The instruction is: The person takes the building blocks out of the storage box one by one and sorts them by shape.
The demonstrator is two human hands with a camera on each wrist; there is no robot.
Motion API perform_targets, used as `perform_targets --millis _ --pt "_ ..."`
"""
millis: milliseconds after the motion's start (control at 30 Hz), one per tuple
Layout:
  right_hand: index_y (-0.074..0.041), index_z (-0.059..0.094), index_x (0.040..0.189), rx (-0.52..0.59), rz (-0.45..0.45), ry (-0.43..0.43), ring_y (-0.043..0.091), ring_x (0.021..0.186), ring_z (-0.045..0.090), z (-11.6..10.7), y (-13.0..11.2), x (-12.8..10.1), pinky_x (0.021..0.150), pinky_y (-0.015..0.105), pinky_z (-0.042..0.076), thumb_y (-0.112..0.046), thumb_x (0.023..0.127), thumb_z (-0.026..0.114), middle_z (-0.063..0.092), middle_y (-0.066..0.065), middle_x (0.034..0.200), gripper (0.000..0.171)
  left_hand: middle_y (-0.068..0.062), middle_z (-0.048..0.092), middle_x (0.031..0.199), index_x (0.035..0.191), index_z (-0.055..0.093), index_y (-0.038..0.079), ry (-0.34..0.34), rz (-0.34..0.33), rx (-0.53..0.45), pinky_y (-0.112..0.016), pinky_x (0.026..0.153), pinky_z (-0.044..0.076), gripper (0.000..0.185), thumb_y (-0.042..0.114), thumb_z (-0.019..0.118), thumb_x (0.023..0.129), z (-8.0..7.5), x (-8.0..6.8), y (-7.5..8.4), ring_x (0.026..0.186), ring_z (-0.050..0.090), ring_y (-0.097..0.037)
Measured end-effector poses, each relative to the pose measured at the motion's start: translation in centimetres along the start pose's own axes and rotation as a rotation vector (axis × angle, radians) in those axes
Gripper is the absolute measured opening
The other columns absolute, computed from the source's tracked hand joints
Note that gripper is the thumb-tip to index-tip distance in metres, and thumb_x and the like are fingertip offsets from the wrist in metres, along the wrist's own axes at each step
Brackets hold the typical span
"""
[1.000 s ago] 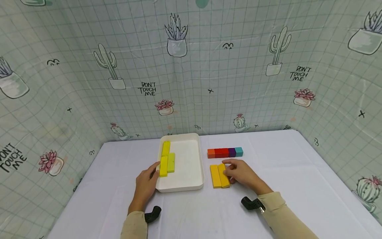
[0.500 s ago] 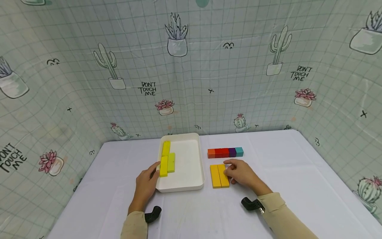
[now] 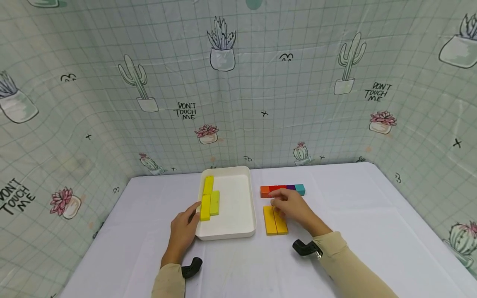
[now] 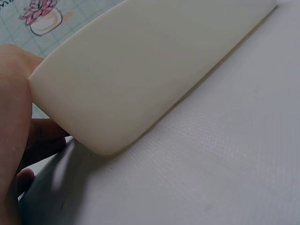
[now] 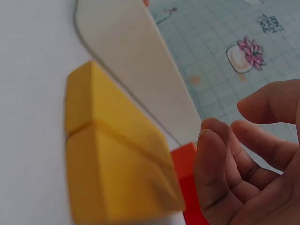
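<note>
My left hand point(image 3: 183, 225) grips the left wall of a white tray point(image 3: 238, 236), with thumb and fingertips at its rim. In the left wrist view, the hand point(image 4: 14, 122) reaches around the tray's corner point(image 4: 108, 103). Several light-yellow blocks point(image 3: 205, 207) lie in the tray along its left side. My right hand point(image 3: 294, 205) hovers over two orange-yellow blocks point(image 3: 270, 221) lying side by side. Its fingers are loosely bent and hold nothing, as the right wrist view shows: the fingertips are apart from the orange-yellow blocks point(image 5: 126, 164).
Behind the orange-yellow blocks, a row of small blocks runs along the table: an orange block point(image 3: 264, 191), red partly behind my right hand, a purple block point(image 3: 290, 187) and a teal block point(image 3: 300, 189). A patterned cloth point(image 3: 238, 103) hangs behind the white table point(image 3: 238, 269).
The right orange-yellow block has straightened flush against its neighbour. My right hand has left its side and moved up and left over the pair. My left hand has stayed at the tray.
</note>
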State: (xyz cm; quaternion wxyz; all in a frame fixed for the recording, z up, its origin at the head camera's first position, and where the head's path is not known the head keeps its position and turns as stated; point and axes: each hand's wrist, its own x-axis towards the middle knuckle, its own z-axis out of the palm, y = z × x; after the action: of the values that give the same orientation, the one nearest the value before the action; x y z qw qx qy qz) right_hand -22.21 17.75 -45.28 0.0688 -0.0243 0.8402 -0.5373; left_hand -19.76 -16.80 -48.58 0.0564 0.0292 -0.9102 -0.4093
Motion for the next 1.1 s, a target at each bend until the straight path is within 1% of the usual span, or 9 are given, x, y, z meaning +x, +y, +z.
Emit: perform_targets --millis 100,233,367,533,767,933,1100 --pt "-0.004 0.068 0.12 0.047 -0.014 -0.041 0.024 0.079 0.064 0.9 -1.2 1.0 0.068 0.033 0.057 -0.018 0.096 0.064 0.069 0.012 0.095 0.028 -0.012 0.061 0.135 0.146 0.055 0.022 0.005 -0.006 -0.005 -0.059 0.106 0.038 0.043 0.026 0.051 0.103 0.0 -0.1 0.1 0.124 0.051 -0.033" --pt "-0.003 0.065 0.124 0.116 -0.012 -0.093 0.025 0.085 0.066 2.2 -2.8 2.4 0.073 0.033 0.059 -0.018 0.097 0.063 0.068 0.014 0.104 0.031 -0.012 0.061 0.135 0.146 0.055 0.022 0.009 -0.015 0.002 -0.059 0.106 0.038 0.044 0.025 0.051 0.103 0.0 -0.2 0.2 0.123 0.052 -0.033" --pt "-0.001 0.062 0.129 0.183 -0.008 -0.151 0.03 0.091 0.067 3.4 -4.2 3.8 0.074 0.034 0.06 -0.018 0.096 0.063 0.067 0.019 0.11 0.037 -0.012 0.061 0.135 0.146 0.055 0.021 0.009 -0.014 0.005 -0.059 0.106 0.038 0.044 0.025 0.051 0.103 0.0 -0.2 0.2 0.122 0.052 -0.033" --pt "-0.002 0.06 0.132 0.212 -0.017 -0.19 0.035 0.099 0.066 4.5 -5.4 5.4 0.076 0.035 0.06 -0.019 0.096 0.064 0.065 0.022 0.119 0.04 -0.012 0.061 0.134 0.146 0.055 0.022 0.006 -0.002 0.001 -0.058 0.107 0.038 0.043 0.025 0.052 0.103 0.1 -0.1 0.2 0.122 0.052 -0.033" --pt "-0.002 0.059 0.134 0.198 -0.019 -0.198 0.032 0.098 0.068 6.0 -6.4 6.8 0.077 0.034 0.06 -0.02 0.095 0.064 0.065 0.019 0.118 0.042 -0.011 0.062 0.133 0.146 0.055 0.022 0.007 0.007 0.009 -0.058 0.107 0.039 0.043 0.026 0.052 0.103 0.2 -0.1 0.1 0.123 0.053 -0.033" --pt "-0.002 0.059 0.133 0.215 -0.04 -0.22 0.034 0.1 0.067 7.0 -6.9 7.4 0.077 0.034 0.059 -0.019 0.094 0.065 0.066 0.012 0.112 0.043 -0.011 0.063 0.132 0.146 0.055 0.022 0.017 0.017 0.024 -0.057 0.105 0.04 0.043 0.025 0.051 0.103 0.1 -0.1 0.0 0.121 0.054 -0.032" --pt "-0.001 0.058 0.135 0.221 -0.049 -0.25 0.035 0.102 0.067 7.8 -7.0 8.0 0.079 0.035 0.059 -0.018 0.094 0.065 0.066 0.012 0.112 0.045 -0.011 0.062 0.134 0.146 0.055 0.023 0.022 0.014 0.017 -0.058 0.106 0.039 0.043 0.026 0.051 0.103 0.1 0.0 0.1 0.122 0.053 -0.033"
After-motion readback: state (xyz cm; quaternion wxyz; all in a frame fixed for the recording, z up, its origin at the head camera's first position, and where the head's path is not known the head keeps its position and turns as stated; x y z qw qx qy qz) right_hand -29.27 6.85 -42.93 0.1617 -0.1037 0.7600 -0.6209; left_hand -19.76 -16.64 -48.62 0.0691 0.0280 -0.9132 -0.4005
